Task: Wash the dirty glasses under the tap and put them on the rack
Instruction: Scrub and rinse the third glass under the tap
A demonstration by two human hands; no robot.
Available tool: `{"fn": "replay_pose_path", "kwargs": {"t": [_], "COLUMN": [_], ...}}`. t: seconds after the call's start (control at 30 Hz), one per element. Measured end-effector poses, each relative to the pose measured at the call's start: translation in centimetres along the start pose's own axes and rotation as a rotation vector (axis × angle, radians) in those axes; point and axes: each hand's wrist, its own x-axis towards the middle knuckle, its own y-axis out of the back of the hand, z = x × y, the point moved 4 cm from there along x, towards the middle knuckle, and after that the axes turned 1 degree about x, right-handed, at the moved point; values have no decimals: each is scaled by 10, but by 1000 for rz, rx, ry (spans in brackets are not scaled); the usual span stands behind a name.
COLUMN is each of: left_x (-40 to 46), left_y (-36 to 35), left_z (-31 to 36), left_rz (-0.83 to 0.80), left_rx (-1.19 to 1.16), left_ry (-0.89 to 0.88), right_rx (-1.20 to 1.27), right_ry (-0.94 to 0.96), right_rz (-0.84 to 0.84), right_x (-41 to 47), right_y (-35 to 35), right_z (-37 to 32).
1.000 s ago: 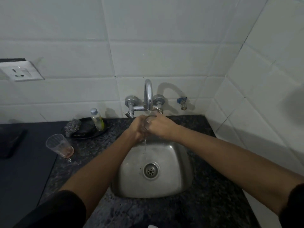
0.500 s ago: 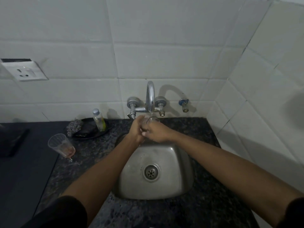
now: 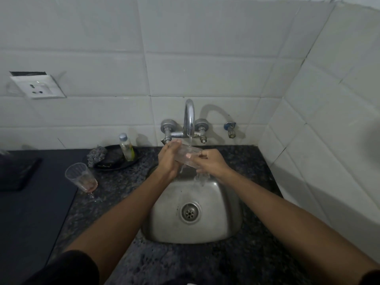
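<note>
Against the glossy white tiled wall (image 3: 205,58), a speckled dark granite tabletop (image 3: 236,264) carries a rounded square stainless-steel sink (image 3: 224,219) with a perforated round drain (image 3: 190,212) at its centre. To the left lies a flat matte black slab (image 3: 30,212). Above the sink, a curved chrome tap (image 3: 189,118) lets a thin stream of water fall onto a clear, smooth drinking glass (image 3: 188,156) held tilted on its side over the basin. The left hand (image 3: 169,159) grips one end of the glass with curled fingers, and the right hand (image 3: 211,163) grips the other end, water spilling below it. A second clear ribbed tumbler with reddish dregs (image 3: 82,177) stands tilted on the tabletop, well left of the sink. Behind it, a shallow black round dish (image 3: 115,159) holds a crinkled grey steel scrubber (image 3: 95,156) and a small clear plastic bottle with a pale cap (image 3: 126,147). A white square wall socket (image 3: 38,87) sits high on the left.
</note>
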Motion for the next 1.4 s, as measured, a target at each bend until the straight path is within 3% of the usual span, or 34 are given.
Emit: {"fn": "replay_pose_path", "kwargs": {"t": [0.13, 0.33, 0.43, 0.6, 0.77, 0.93, 1.03, 1.17, 1.4], "left_x": [-3, -18, -27, -33, -34, -33, -24, -20, -3], "left_y": [4, -7, -16, -16, -2, 9, 19, 28, 31], "left_z": [9, 18, 23, 28, 31, 24, 20, 24, 28], "left_rz": [78, -80, -151, -231, -189, -197, -130, 92, 347], "left_rx": [75, 312, 452, 490, 459, 695, 839, 903, 951], "left_ry": [-87, -182, -254, -224, -188, -275, -323, -339, -180], "right_rx": [-41, -368, -452, -443, -352, -202, -184, -163, -176], "right_ry": [20, 104, 112, 77, 76, 104, 99, 96, 117], "right_rz": [231, -114, -146, -63, 38, 88, 128, 160, 175], "right_x": [-5, -4, -7, -6, -6, -6, -10, -12, -11], "right_y": [16, -1, -8, -12, -16, -20, -21, -22, -23], "right_z": [8, 4, -2, -1, 9, 7, 4, 3, 1]}}
